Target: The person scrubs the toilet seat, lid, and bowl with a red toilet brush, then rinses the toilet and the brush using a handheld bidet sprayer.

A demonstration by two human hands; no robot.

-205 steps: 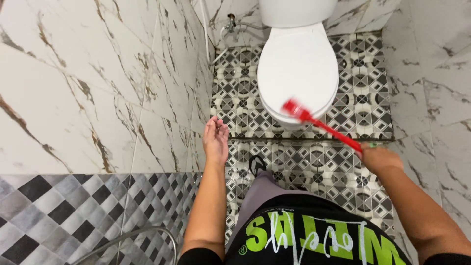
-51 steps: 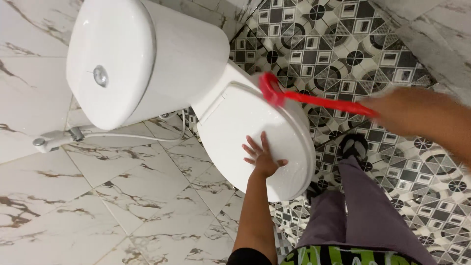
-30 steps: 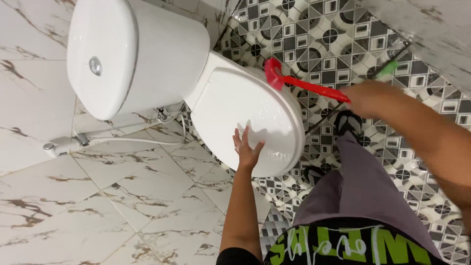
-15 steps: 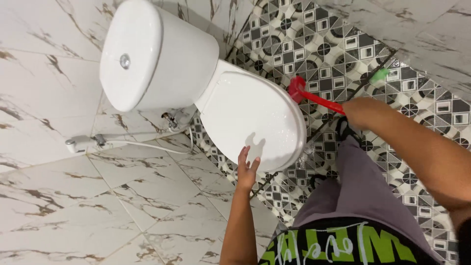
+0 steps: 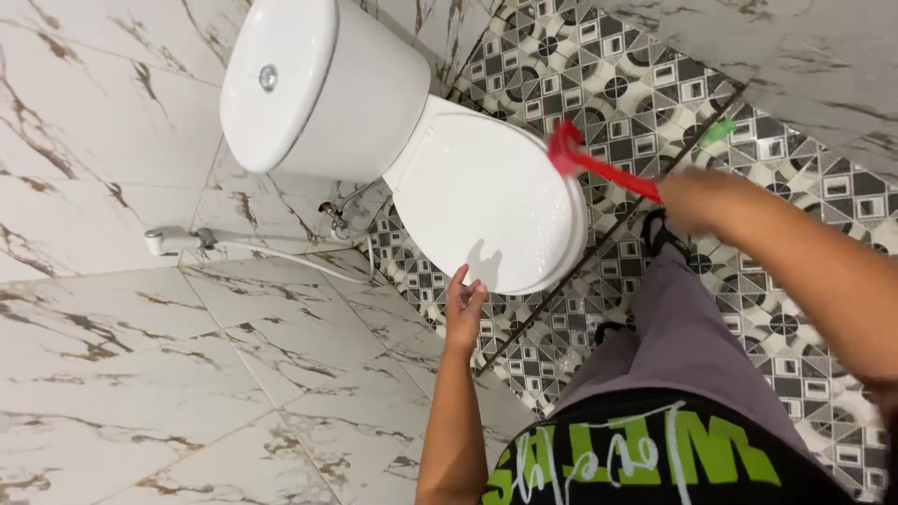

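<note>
Marble-veined wall tiles meet a patterned black-and-white floor (image 5: 599, 75). The right hand (image 5: 697, 198) is closed around a red toilet brush (image 5: 599, 164), whose head sits at the rim of the shut white toilet lid (image 5: 482, 201). The left hand (image 5: 465, 309) hangs open-fingered just below the lid's front edge.

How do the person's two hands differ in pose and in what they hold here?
The right hand is closed around a red brush, while the left hand holds nothing. The left hand is open beside the front edge of the closed toilet lid; the right hand is blurred over the patterned floor. Both are bare.
</note>
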